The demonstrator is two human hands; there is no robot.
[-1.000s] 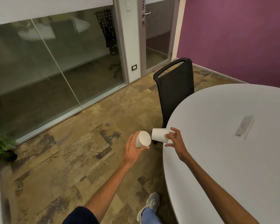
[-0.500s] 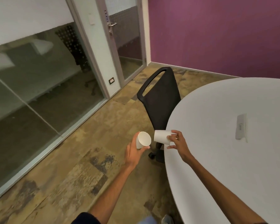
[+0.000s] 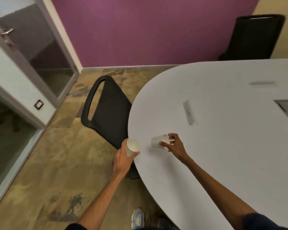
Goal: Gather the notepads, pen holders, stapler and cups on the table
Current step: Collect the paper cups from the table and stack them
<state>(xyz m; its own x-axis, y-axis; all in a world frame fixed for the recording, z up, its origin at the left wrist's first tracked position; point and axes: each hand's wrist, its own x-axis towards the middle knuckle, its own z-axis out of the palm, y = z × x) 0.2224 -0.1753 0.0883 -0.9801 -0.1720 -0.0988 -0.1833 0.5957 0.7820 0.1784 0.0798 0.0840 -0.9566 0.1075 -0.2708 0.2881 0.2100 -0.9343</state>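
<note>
One cup (image 3: 133,146) is gripped by the left hand (image 3: 123,159). The second cup (image 3: 157,141) is pinched sideways by the right hand (image 3: 174,146), seemingly for stacking.

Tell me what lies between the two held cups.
Nothing: only bare tabletop separates the left cup from the right cup, per the head view.

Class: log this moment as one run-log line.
left hand: grips left cup, by table edge | right hand: grips right cup sideways, over table | phase: gathering cups
</note>
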